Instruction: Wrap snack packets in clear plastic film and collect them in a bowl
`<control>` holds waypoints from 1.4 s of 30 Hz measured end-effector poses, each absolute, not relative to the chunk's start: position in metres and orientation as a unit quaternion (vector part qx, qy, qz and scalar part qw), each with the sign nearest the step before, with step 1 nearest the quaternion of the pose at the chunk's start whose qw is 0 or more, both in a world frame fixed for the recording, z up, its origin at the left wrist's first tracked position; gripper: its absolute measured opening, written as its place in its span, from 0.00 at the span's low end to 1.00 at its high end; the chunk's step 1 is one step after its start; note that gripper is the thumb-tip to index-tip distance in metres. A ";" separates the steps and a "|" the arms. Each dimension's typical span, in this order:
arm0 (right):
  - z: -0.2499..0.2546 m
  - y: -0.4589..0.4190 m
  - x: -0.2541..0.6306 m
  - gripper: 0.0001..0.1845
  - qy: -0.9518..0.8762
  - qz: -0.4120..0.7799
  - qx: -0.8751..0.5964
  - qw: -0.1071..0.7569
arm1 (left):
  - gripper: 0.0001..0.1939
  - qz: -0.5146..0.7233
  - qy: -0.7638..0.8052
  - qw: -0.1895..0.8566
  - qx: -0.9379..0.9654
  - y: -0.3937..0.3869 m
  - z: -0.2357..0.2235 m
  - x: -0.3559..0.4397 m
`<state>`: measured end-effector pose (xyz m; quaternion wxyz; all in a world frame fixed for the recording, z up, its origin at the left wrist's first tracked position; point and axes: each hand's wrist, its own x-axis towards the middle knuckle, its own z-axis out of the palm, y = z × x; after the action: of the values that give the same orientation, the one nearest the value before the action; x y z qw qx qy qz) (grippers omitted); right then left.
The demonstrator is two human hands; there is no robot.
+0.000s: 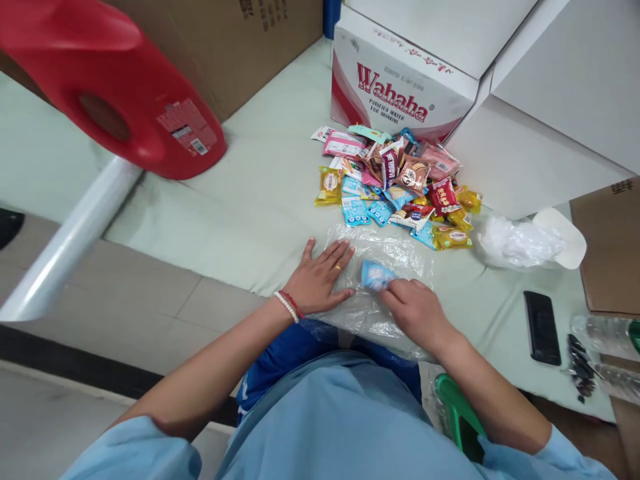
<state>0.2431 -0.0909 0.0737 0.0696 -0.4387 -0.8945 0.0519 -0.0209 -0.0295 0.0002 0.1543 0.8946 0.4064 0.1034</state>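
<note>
A clear plastic bag (400,257) lies flat on the pale green cloth (250,200) in front of me. My left hand (320,277) rests flat on the bag's left part, fingers spread, with a ring on one finger and bead bracelets at the wrist. My right hand (415,310) lies on the bag's middle, its fingers closed on a small blue snack packet (376,275). Just beyond the bag sits a pile of several colourful snack packets (400,183).
A white and red Wahaha carton (395,83) stands behind the pile. A red jug (115,80) lies at the left, a brown box behind it. Crumpled white plastic (515,243), a black phone (543,327) and keys (580,363) lie at the right. A green object (457,413) is beside my knee.
</note>
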 end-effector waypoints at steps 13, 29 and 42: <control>0.037 -0.079 0.234 0.28 -0.854 0.131 -0.486 0.127 | 0.31 0.098 0.430 0.120 0.890 -0.031 -0.006 -0.015; 0.035 -0.036 0.277 0.30 -0.604 0.244 -0.670 0.356 | 0.30 0.091 0.426 0.111 0.893 -0.014 -0.007 -0.035; 0.044 0.037 0.295 0.21 -0.511 0.282 -0.692 0.424 | 0.31 0.081 0.434 0.113 0.890 -0.016 -0.007 -0.034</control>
<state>0.2953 0.0375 0.0444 0.4243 -0.6921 -0.5114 0.2820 -0.0342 -0.0159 -0.0072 0.1133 0.8902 0.4339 0.0807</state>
